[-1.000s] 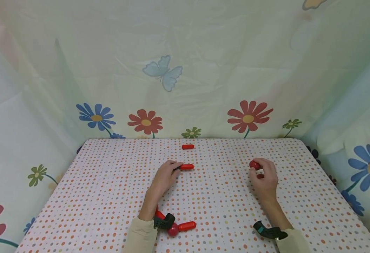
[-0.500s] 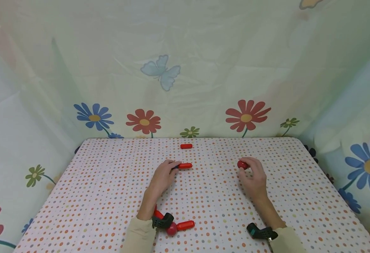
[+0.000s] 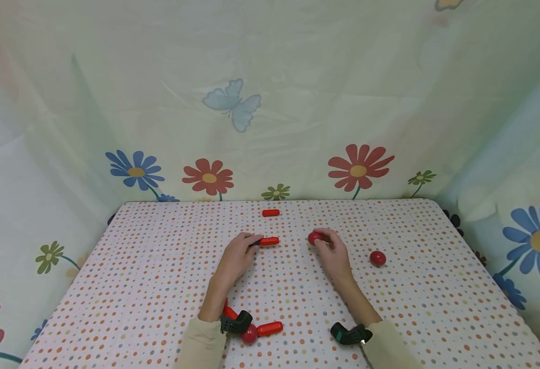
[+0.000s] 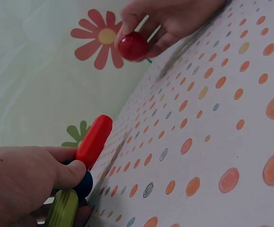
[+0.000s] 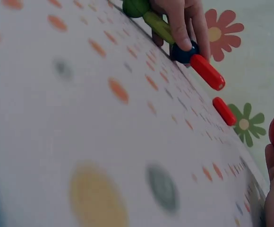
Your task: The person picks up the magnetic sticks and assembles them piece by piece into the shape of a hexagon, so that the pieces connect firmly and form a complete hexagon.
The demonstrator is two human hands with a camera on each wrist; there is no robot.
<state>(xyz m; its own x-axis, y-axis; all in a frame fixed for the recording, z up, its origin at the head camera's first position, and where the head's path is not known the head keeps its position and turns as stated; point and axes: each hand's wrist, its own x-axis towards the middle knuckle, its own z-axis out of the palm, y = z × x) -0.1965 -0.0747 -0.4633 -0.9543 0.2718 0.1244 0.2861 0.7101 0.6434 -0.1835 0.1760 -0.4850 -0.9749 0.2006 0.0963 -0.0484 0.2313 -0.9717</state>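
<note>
My left hand (image 3: 235,259) pinches a dark blue ball (image 5: 184,53) over the middle of the table. From this ball a red stick (image 3: 269,241) points right, and on its other side a yellow-green stick (image 5: 158,26) leads to a green ball (image 5: 136,7). In the head view the fingers cover most of this joined piece. Thumb and fingers of my right hand (image 3: 336,261) hold a glossy red ball (image 3: 314,238), a short way right of the red stick's free end. The left wrist view shows that red ball (image 4: 133,46) raised above the cloth.
A second red ball (image 3: 378,258) lies on the dotted tablecloth (image 3: 431,287) at right. A loose red stick (image 3: 271,212) lies near the back edge. By my left wrist is another red ball (image 3: 249,334) with a red stick (image 3: 270,328) to its right and another partly hidden.
My right hand has carried its red ball left, towards the red stick, uncovering the second red ball on the cloth. My left hand has stayed nearly still.
</note>
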